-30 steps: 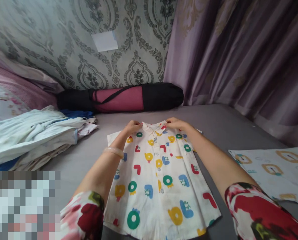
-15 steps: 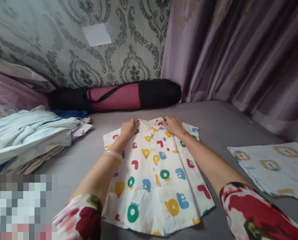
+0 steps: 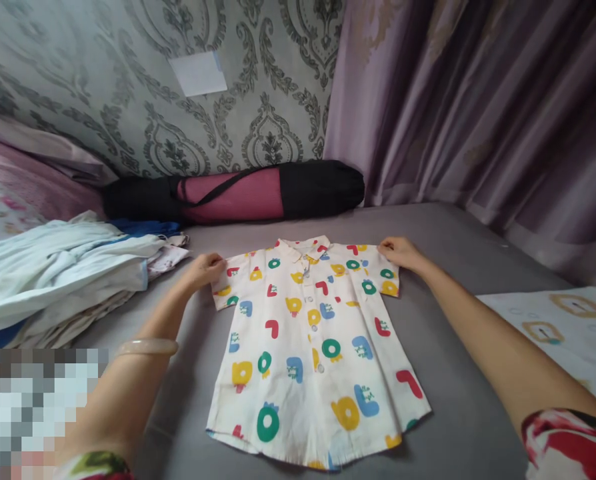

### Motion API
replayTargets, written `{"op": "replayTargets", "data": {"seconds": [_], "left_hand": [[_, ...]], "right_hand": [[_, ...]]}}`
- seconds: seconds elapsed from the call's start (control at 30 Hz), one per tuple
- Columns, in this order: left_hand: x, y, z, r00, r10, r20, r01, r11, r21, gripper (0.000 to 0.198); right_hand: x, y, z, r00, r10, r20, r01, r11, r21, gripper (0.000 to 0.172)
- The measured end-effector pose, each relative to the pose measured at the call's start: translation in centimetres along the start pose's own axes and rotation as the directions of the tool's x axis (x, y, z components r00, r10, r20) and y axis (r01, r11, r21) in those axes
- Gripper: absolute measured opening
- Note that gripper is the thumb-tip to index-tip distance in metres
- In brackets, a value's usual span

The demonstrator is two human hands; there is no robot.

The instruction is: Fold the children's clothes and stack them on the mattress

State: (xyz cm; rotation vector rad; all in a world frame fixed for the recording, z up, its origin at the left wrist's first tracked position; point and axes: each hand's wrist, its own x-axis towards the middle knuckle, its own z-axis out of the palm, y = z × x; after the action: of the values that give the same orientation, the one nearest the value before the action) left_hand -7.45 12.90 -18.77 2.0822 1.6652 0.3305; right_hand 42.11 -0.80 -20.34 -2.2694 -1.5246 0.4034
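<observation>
A small white short-sleeved shirt [image 3: 298,340] with a collar, front buttons and a print of red, yellow, green and blue letters lies flat, front side up, its collar pointing away from me. My left hand [image 3: 208,269] pinches the outer upper edge of the sleeve on the left. On the other side, my right hand [image 3: 399,253] has its fingers closed on the upper edge of the sleeve on the right. Both sleeves are spread out sideways.
The shirt lies on a grey sheet [image 3: 443,243]. Piled clothes [image 3: 78,267] are at left, a folded white printed cloth [image 3: 553,320] at right. Along the patterned wall rests a black and pink long bag [image 3: 238,193]. A purple curtain [image 3: 418,120] hangs at right.
My hands have moved apart from beside the collar to the two sleeve ends. Both sleeves now show fully, and the shirt's body has stayed in place.
</observation>
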Motion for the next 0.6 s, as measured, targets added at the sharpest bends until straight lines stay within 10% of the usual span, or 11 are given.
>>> {"op": "replayTargets", "data": {"seconds": [0.2,0.43,0.6], "left_hand": [[-0.6,-0.3,1.6,0.978,0.186,-0.094,-0.124,0.882,0.455,0.039],[-0.7,-1.5,1.0,0.984,0.156,-0.08,-0.103,0.883,0.458,0.036],[-1.2,1.5,1.3,0.953,0.124,-0.276,0.045,0.843,0.536,0.032]], "right_hand": [[-2.0,-1.0,1.0,0.987,-0.117,-0.112,0.066,0.92,-0.387,0.037],[-2.0,-0.5,0.1,0.996,-0.061,-0.06,0.028,0.898,-0.44,0.035],[-3.3,-3.6,0.9,0.975,-0.114,-0.192,-0.007,0.844,-0.536,0.034]]}}
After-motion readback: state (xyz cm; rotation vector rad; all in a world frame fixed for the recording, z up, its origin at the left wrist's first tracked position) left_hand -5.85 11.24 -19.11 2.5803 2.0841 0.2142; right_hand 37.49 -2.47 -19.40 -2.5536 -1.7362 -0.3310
